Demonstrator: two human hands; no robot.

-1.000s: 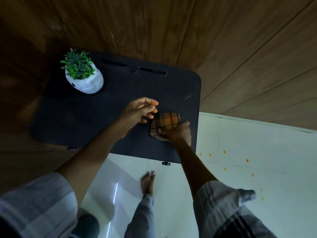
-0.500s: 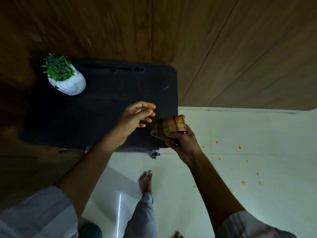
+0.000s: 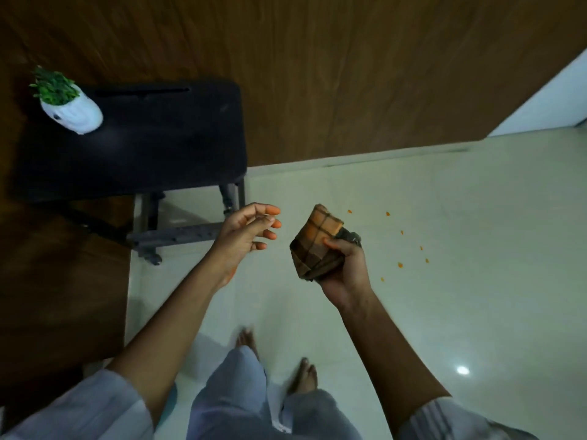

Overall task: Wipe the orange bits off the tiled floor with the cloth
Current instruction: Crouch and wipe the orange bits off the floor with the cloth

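Note:
My right hand (image 3: 344, 269) grips a folded orange-and-brown checked cloth (image 3: 317, 242), held up in the air above the pale tiled floor (image 3: 460, 312). Several small orange bits (image 3: 399, 265) lie scattered on the tiles just right of the cloth. My left hand (image 3: 246, 231) hovers to the left of the cloth with fingers spread and curled, holding nothing, a short gap from it.
A black low table (image 3: 158, 138) stands at the left on metal legs, with a small green plant in a white pot (image 3: 74, 111) on its far corner. A wooden wall (image 3: 349, 74) runs behind. My bare feet (image 3: 303, 377) stand on the tiles below.
My right hand has lifted the cloth off the black table and carried it rightward over the floor. The view has swung right, and the left hand has followed, still open.

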